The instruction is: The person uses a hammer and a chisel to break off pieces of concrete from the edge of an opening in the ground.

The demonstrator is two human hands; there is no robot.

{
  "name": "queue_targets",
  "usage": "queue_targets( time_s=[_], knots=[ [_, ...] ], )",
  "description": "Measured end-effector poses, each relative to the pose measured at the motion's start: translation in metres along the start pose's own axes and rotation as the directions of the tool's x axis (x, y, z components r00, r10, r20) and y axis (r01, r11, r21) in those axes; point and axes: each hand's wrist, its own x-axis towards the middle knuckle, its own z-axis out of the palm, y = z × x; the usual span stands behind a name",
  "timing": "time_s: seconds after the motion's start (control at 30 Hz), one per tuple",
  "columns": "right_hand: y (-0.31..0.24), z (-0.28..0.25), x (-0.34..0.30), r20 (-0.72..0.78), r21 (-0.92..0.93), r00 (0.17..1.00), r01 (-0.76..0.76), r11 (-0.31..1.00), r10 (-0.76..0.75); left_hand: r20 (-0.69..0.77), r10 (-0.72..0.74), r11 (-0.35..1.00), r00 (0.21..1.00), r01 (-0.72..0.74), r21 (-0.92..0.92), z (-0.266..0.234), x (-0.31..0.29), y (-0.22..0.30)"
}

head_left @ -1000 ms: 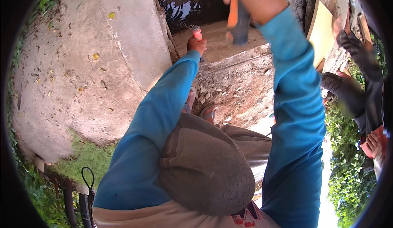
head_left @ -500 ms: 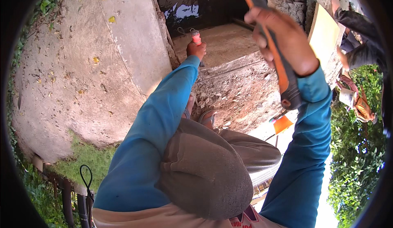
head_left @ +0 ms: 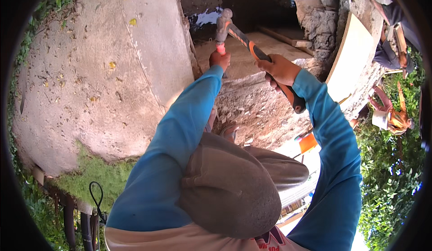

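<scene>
My left hand (head_left: 219, 60) is closed around a chisel (head_left: 220, 48), whose pinkish-red grip shows above the fist. A little of its shaft is visible below, over the edge of a concrete slab (head_left: 252, 55); the tip is hard to make out. In my right hand (head_left: 281, 70) is a ball-peen hammer (head_left: 258, 51) with an orange and black handle. The hammer's head meets the top of the chisel. Broken rubble (head_left: 252, 100) lies below the slab's edge, beside my sandalled feet (head_left: 230, 131).
Dark water (head_left: 252, 3) fills a pit beyond the slab. A concrete wall (head_left: 157, 39) rises at left, broken masonry (head_left: 319, 30) and a pale board (head_left: 351, 48) at right. An orange-bladed tool (head_left: 308, 143) lies near my right arm. Other people (head_left: 391, 116) are at far right.
The hammer has swung down from a raised position near the top onto the chisel. My left hand stays in about the same place on the chisel.
</scene>
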Motion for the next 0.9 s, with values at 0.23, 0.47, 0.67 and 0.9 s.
queue_targets(
  time_s=[0.23,0.47,0.67,0.9],
  knots=[
    [-0.044,-0.031,-0.051,-0.279,-0.004,0.911,0.316,0.949,-0.304,-0.047,0.012,1.0,0.999,-0.011,0.018,-0.004,-0.005,0.006],
    [-0.131,-0.027,-0.07,-0.613,-0.264,0.271,0.815,0.516,-0.742,0.027,0.033,0.999,0.999,-0.033,-0.008,0.014,0.003,0.009],
    [0.001,0.007,-0.003,-0.06,-0.012,0.987,0.15,0.989,-0.15,0.019,-0.008,0.998,1.0,0.009,-0.057,0.006,-0.007,0.012],
    [-0.032,0.003,-0.03,-0.18,0.1,0.956,0.251,0.963,-0.231,-0.013,0.054,0.998,0.998,-0.054,0.037,0.0,0.008,0.019]
  ],
)
